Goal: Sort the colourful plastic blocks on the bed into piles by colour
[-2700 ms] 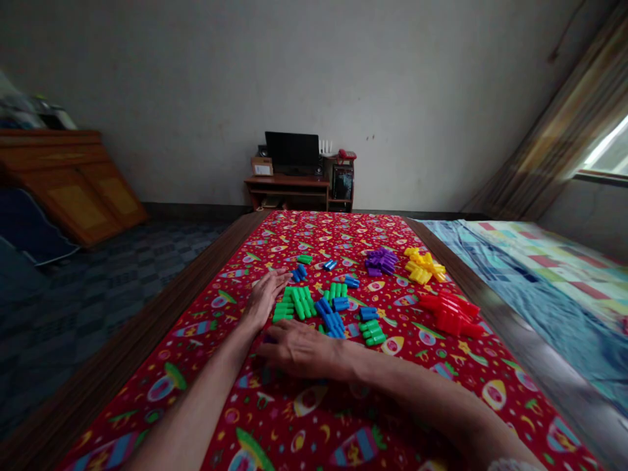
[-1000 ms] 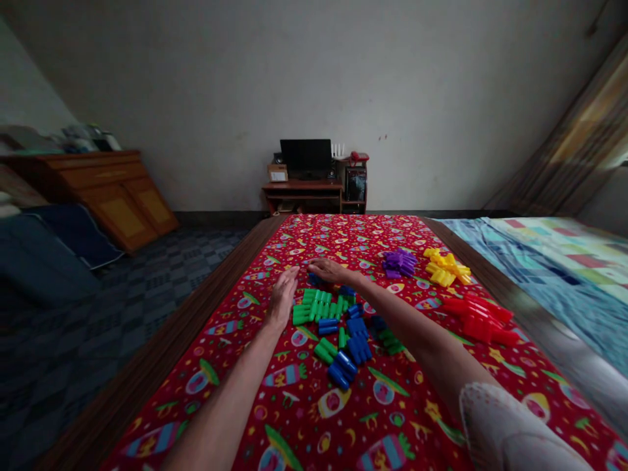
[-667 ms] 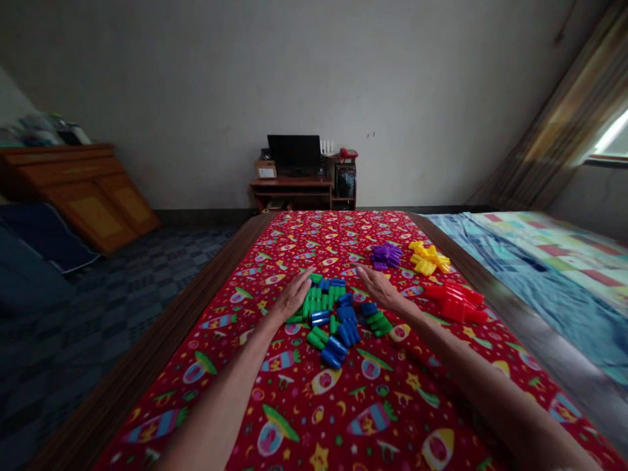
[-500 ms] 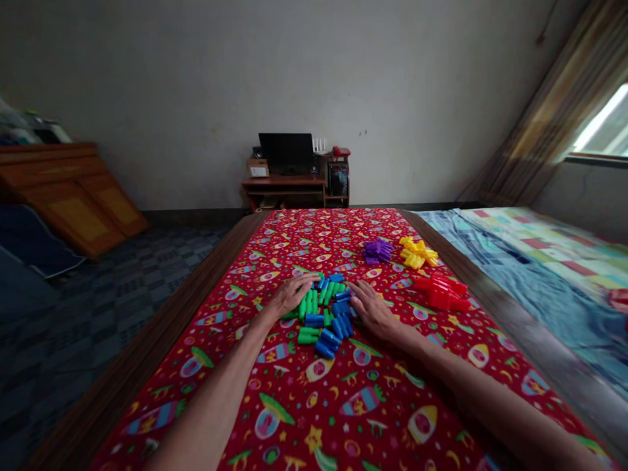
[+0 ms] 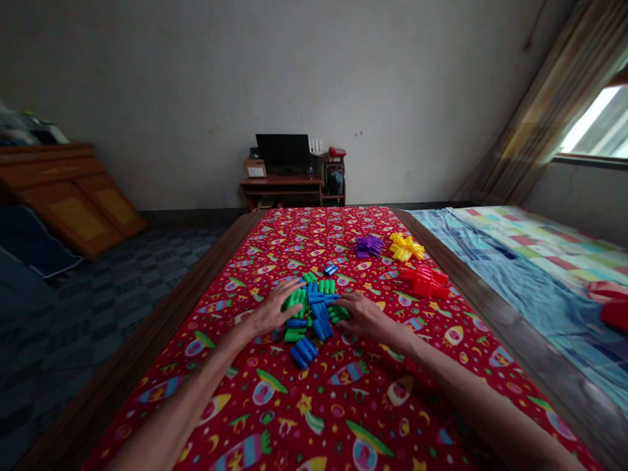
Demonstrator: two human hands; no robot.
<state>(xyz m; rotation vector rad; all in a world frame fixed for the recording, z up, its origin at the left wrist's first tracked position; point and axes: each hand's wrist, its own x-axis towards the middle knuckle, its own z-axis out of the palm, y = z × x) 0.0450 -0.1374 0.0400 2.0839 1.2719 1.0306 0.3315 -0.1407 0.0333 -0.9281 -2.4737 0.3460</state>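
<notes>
**A cluster of green pieces and blue pieces lay between left hand and right hand**

Parts of the cluster were hard to make out. The fingers of the right hand covered the outer end of a right-hand green piece, and the left hand hid the outer margin on its side. Overlaps in the middle blurred where one piece ended and the next began, so a count was not possible. Both forearms ran out of view at the bottom, and a red item on the bed cover was cut off at the right edge.

The cluster sat on the patterned red cloth, around the middle of the view. The central blue pieces had their long axis running away from the person, tilted a little leftward at the far end. The tubes of the far green piece pointed away, nearly straight. A stray blue piece lay just beyond, its tubes slanting toward the far right.

The left hand's fingers were spread, thumb apart, against the green pieces. The right hand's fingers were bent; whether they gripped anything could not be told. Purple heap, yellow heap and red heap lay apart, farther to the right.
</notes>
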